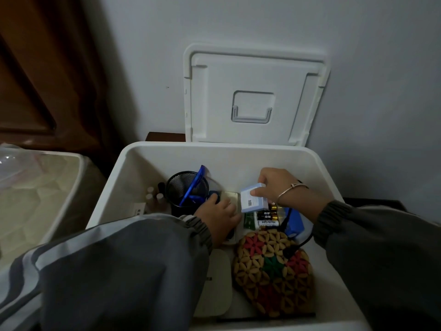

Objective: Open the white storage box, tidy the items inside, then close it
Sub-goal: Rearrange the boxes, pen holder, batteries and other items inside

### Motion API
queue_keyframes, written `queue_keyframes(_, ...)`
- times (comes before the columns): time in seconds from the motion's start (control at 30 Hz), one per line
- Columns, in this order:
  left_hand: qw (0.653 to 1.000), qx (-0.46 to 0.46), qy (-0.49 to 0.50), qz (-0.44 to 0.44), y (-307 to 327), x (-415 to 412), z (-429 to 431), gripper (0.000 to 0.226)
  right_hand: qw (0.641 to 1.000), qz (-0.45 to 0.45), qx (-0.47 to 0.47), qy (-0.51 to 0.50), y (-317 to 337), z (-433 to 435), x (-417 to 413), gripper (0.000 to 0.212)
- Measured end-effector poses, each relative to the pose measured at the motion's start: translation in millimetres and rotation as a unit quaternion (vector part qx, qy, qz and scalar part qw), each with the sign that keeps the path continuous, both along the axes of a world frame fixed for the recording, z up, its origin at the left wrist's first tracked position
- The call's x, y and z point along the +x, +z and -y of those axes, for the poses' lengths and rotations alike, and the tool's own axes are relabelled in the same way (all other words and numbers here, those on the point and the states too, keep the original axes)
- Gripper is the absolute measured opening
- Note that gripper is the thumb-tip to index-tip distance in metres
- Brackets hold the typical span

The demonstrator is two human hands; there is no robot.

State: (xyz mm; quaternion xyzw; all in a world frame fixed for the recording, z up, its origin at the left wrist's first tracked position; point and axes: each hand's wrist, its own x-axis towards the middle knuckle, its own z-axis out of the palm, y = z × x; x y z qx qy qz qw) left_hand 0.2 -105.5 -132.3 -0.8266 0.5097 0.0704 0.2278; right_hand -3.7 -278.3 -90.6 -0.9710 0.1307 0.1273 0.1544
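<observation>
The white storage box (167, 149) stands open, and its lid (255, 75) leans upright against the wall behind it. My right hand (274, 185) pinches a small light-blue box (254, 199) and holds it above a pack of batteries (268, 218). My left hand (219, 217) reaches in beside a black mesh pen cup (185, 187) that holds a blue object (194, 185); its fingertips touch something dark blue, and I cannot tell whether they grip it. A woven bead mat (272, 273) lies in the box's near right part.
Inside the box are also several small pale bottles (154, 197), a flat white device (218, 283), a blue item with a black cable (294, 225) and a green card (249, 220). A cream container (35, 199) stands to the left. Dark wood panelling (43, 68) rises at the far left.
</observation>
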Motion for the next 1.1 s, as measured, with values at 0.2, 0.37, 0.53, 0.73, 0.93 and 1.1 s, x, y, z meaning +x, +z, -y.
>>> queue_keyframes(0.2,0.999,-0.031,0.005,-0.009,-3,-2,3,0.060,1.000,-0.010,-0.025,0.005,-3,-7,7,0.035)
queue_keyframes(0.37,0.998,-0.051,0.021,-0.030,-2,1,1,0.061,1.000,-0.001,-0.021,-0.007,-9,-14,11,0.037)
queue_keyframes(0.53,0.998,-0.039,0.040,-0.041,-2,-2,1,0.065,0.999,-0.012,-0.038,0.002,-15,-26,13,0.041)
queue_keyframes(0.73,0.994,-0.029,0.073,-0.074,-3,-1,-1,0.067,1.000,-0.010,0.015,-0.019,-15,-24,14,0.037)
queue_keyframes(0.93,0.994,-0.014,0.073,-0.075,-3,-1,0,0.070,0.997,0.001,0.060,-0.038,-15,-20,14,0.025)
queue_keyframes(1.1,0.993,-0.014,0.076,-0.085,-2,-1,1,0.069,0.999,-0.002,0.041,-0.024,-10,-24,9,0.033)
